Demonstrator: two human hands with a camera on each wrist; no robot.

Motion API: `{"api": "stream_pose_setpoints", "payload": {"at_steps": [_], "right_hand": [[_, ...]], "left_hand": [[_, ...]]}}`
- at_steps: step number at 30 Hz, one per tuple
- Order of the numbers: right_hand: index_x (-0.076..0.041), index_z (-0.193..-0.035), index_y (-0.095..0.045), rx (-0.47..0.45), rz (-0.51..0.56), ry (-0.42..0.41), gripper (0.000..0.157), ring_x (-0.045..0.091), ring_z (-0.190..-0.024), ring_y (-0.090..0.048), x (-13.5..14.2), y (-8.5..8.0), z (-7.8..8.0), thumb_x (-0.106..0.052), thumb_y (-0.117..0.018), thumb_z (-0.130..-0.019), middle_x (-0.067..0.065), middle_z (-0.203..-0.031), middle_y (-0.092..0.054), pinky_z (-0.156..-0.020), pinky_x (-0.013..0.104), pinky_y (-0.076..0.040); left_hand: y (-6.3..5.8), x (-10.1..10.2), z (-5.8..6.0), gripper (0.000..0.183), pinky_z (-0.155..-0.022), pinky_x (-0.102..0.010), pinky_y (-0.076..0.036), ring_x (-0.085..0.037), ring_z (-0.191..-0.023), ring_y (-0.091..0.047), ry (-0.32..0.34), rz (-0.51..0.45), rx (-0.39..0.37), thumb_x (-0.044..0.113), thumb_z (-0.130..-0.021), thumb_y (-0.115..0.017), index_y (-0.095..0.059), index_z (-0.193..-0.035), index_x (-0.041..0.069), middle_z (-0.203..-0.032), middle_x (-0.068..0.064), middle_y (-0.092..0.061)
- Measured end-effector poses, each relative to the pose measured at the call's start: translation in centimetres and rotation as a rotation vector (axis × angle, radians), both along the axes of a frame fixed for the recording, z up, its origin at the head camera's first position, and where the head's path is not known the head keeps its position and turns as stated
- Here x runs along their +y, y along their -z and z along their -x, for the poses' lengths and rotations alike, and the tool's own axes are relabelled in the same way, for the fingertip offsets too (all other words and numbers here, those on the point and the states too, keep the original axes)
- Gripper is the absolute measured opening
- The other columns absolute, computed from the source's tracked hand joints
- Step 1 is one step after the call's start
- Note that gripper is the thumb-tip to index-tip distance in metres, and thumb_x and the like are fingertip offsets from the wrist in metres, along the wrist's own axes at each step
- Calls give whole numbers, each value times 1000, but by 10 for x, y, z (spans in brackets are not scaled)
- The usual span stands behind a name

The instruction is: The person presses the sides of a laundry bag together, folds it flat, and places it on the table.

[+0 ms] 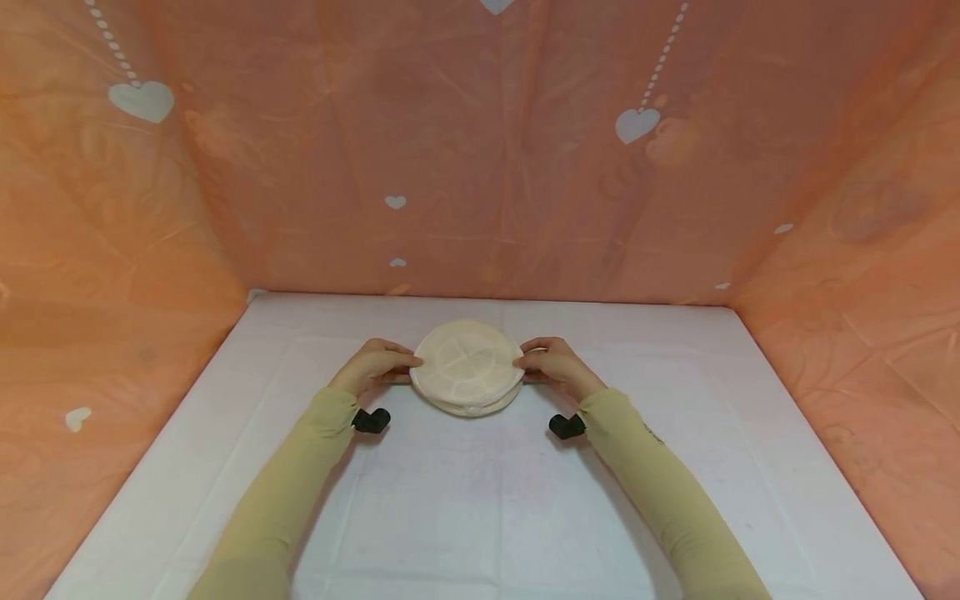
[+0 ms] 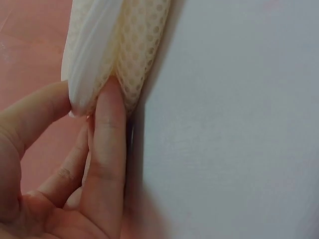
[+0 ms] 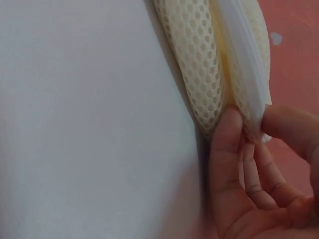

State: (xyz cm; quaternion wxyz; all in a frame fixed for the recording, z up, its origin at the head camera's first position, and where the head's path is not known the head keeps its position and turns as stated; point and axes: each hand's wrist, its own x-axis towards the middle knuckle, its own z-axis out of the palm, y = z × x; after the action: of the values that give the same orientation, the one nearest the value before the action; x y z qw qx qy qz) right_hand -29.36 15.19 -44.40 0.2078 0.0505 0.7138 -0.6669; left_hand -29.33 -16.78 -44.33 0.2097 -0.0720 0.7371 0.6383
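Note:
A round, cream mesh laundry bag (image 1: pixel 468 362) lies near the far side of the white table, with a lower layer showing below its front edge. My left hand (image 1: pixel 381 365) pinches the left rim between thumb and fingers. At the opposite rim, my right hand (image 1: pixel 555 367) pinches in the same way. Close up in the left wrist view, the white edge band (image 2: pixel 92 55) sits under the thumb, and a fingertip reaches between it and the honeycomb mesh (image 2: pixel 142 45). The right wrist view shows a matching grip on the white band (image 3: pixel 246 59) beside the mesh (image 3: pixel 197 59).
The white tabletop (image 1: pixel 450 517) spreads out in front of the bag. Orange sheets with white hearts form a back wall (image 1: pixel 480 167) and side walls (image 1: pixel 90 333). A small black device (image 1: pixel 372 420) sits at the left wrist, another (image 1: pixel 567 427) at the right.

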Motion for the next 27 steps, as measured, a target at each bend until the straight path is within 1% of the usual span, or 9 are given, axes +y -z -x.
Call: {"api": "stream_pose_setpoints", "payload": {"at_steps": [7, 14, 18, 22, 27], "right_hand": [[7, -112, -54, 21, -89, -4, 32, 13, -63, -62, -3, -3, -2, 2, -69, -83, 10, -82, -63, -63, 26, -56], [6, -110, -56, 28, -133, 0, 31, 14, -62, -62, -5, -6, -3, 2, -70, -83, 11, -82, -64, -63, 26, -56], [5, -109, -56, 43, -163, -2, 31, 14, -63, -63, -7, -5, -3, 2, -71, -82, 12, -85, -64, -63, 27, -56], [6, -107, -56, 71, -185, 4, 30, 14, -62, -63, -8, -4, -4, 3, -71, -82, 12, -84, -64, -62, 28, -57], [6, -105, -56, 112, -205, 16, 29, 15, -60, -63, -11, -3, -7, 6, -72, -80, 12, -83, -60, -60, 28, -57]], "left_hand": [[-4, 2, -1, 37, -73, -28, -57, -13, -71, -67, -31, 15, -10, 3, -82, -74, -58, -111, -14, -89, -12, -65], [-6, 2, -1, 34, -76, -29, -56, -13, -72, -68, -27, 31, -2, 3, -82, -74, -60, -108, -13, -90, -13, -65], [-6, 2, -1, 31, -74, -28, -57, -13, -70, -68, -36, 33, -9, 2, -81, -74, -61, -106, -12, -86, -11, -66], [-5, 3, -2, 31, -72, -28, -57, -12, -69, -67, -35, 39, 6, -1, -81, -73, -60, -106, -14, -84, -10, -66], [-5, 6, 0, 33, -68, -28, -58, -13, -64, -67, -85, 51, 1, -3, -79, -75, -61, -106, -16, -80, -11, -65]]}}
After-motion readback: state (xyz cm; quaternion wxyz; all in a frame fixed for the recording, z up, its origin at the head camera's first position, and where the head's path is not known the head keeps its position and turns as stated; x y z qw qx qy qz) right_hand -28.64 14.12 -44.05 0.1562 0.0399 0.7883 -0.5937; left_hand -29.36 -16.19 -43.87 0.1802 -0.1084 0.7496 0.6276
